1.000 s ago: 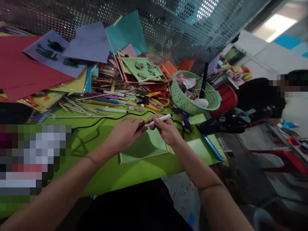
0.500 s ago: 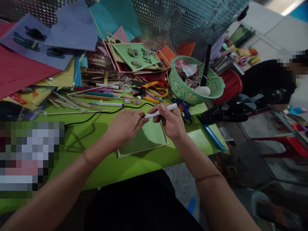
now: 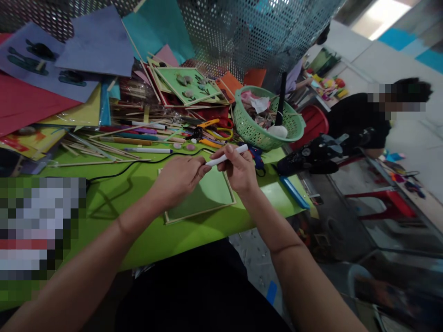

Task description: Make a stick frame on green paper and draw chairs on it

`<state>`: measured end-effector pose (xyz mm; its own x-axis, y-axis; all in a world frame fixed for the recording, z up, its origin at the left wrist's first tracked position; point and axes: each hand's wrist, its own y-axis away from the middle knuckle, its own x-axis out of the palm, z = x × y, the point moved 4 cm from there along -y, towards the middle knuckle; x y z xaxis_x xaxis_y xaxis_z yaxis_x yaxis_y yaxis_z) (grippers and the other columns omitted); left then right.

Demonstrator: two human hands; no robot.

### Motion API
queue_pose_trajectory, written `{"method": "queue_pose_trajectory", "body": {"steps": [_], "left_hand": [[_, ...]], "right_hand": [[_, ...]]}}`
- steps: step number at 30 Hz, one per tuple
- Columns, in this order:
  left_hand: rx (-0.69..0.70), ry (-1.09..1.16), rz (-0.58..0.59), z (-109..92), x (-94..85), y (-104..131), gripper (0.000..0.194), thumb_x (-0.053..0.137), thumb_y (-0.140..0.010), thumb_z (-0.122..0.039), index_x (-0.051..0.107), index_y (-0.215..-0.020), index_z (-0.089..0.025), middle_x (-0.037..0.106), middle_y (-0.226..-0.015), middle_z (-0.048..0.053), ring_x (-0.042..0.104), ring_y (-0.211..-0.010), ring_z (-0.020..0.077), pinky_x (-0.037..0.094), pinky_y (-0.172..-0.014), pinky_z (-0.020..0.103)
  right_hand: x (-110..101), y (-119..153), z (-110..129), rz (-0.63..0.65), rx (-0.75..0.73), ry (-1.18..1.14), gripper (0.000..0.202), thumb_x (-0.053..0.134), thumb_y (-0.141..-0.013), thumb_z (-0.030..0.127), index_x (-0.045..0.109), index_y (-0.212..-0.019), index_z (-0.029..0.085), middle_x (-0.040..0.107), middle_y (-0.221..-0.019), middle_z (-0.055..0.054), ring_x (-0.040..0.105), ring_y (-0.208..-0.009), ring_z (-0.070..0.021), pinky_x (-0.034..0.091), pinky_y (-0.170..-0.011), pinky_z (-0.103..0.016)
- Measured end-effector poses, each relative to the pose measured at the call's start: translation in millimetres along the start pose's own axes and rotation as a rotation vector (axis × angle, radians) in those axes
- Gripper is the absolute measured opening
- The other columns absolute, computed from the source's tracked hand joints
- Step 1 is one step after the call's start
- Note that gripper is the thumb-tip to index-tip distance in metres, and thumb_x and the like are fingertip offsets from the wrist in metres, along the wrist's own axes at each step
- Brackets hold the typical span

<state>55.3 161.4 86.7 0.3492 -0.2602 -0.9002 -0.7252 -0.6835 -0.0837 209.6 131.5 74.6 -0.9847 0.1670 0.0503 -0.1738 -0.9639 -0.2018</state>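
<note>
A white marker (image 3: 226, 155) is held over the green framed card (image 3: 199, 198) on the green table. The fingers of my right hand (image 3: 241, 170) are wrapped round its barrel. At the marker's left end, my left hand (image 3: 182, 177) pinches with thumb and fingers; what it grips there is partly hidden by the fingers. Thin wooden strips edge the card, whose upper part lies behind my hands. A black cord (image 3: 121, 174) runs behind my left hand.
Behind my hands lie a capped marker (image 3: 148, 150), orange-handled scissors (image 3: 208, 123), sticks and coloured sheets (image 3: 97, 41). A green basket (image 3: 251, 127) of scraps stands right of them, near a blue tool (image 3: 294, 192). A person in black (image 3: 360, 117) is at the right.
The view has shifted, so the table items appear slightly further left. The dark tip at the marker's right end no longer shows. Both hands keep nearly the same pose.
</note>
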Motion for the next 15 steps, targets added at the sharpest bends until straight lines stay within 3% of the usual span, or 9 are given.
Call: {"method": "queue_pose_trajectory", "body": {"steps": [2, 4, 7, 9, 12, 15], "left_hand": [[0.008, -0.002, -0.012, 2, -0.1, 2, 0.044, 0.030, -0.111, -0.045, 0.059, -0.088, -0.022, 0.063, -0.078, 0.007, 0.058, -0.074, 0.0243, 0.036, -0.070, 0.036], [-0.005, 0.011, -0.033, 12, -1.3, 8, 0.043, 0.031, -0.111, -0.045, 0.055, -0.083, -0.023, 0.063, -0.077, 0.007, 0.057, -0.073, 0.0235, 0.035, -0.068, 0.036], [-0.118, 0.064, -0.066, 40, -6.0, 20, 0.040, 0.032, -0.109, -0.044, 0.048, -0.079, -0.024, 0.060, -0.073, 0.005, 0.053, -0.067, 0.0215, 0.032, -0.064, 0.035], [-0.185, 0.086, -0.116, 55, -11.9, 24, 0.038, 0.031, -0.108, -0.044, 0.046, -0.080, -0.025, 0.060, -0.073, 0.005, 0.054, -0.068, 0.0218, 0.033, -0.065, 0.035], [-0.223, 0.119, -0.113, 65, -16.9, 24, 0.031, 0.034, -0.107, -0.041, 0.054, -0.091, -0.024, 0.070, -0.090, 0.008, 0.061, -0.080, 0.0229, 0.040, -0.071, 0.035], [-0.206, 0.062, -0.071, 72, -17.0, 23, 0.030, 0.034, -0.105, -0.031, 0.061, -0.106, -0.019, 0.076, -0.116, 0.014, 0.065, -0.103, 0.0278, 0.045, -0.085, 0.037]], "right_hand": [[-4, -4, 0, -0.003, -0.009, -0.003, 0.050, 0.073, -0.092, 0.068, 0.073, -0.070, 0.023, 0.064, -0.061, 0.002, 0.055, -0.056, -0.0107, 0.044, -0.054, -0.027], [-21, -13, 3, -0.076, -0.010, 0.002, 0.052, 0.071, -0.092, 0.071, 0.070, -0.069, 0.023, 0.060, -0.059, 0.002, 0.051, -0.053, -0.0105, 0.041, -0.051, -0.027], [-68, -23, 14, -0.388, -0.144, -0.068, 0.055, 0.076, -0.083, 0.075, 0.058, -0.063, 0.026, 0.046, -0.053, 0.007, 0.035, -0.047, -0.0101, 0.038, -0.048, -0.029], [-92, -20, 18, -0.515, -0.239, -0.032, 0.049, 0.077, -0.082, 0.071, 0.061, -0.069, 0.027, 0.054, -0.061, 0.005, 0.040, -0.051, -0.0114, 0.041, -0.052, -0.029], [-95, -4, 10, -0.391, -0.196, 0.084, 0.038, 0.078, -0.085, 0.065, 0.073, -0.088, 0.027, 0.068, -0.077, 0.001, 0.059, -0.066, -0.0156, 0.047, -0.060, -0.030], [-81, 22, 4, -0.149, -0.169, 0.278, 0.031, 0.077, -0.091, 0.058, 0.078, -0.100, 0.028, 0.077, -0.089, -0.002, 0.069, -0.081, -0.0193, 0.054, -0.072, -0.033]]}}
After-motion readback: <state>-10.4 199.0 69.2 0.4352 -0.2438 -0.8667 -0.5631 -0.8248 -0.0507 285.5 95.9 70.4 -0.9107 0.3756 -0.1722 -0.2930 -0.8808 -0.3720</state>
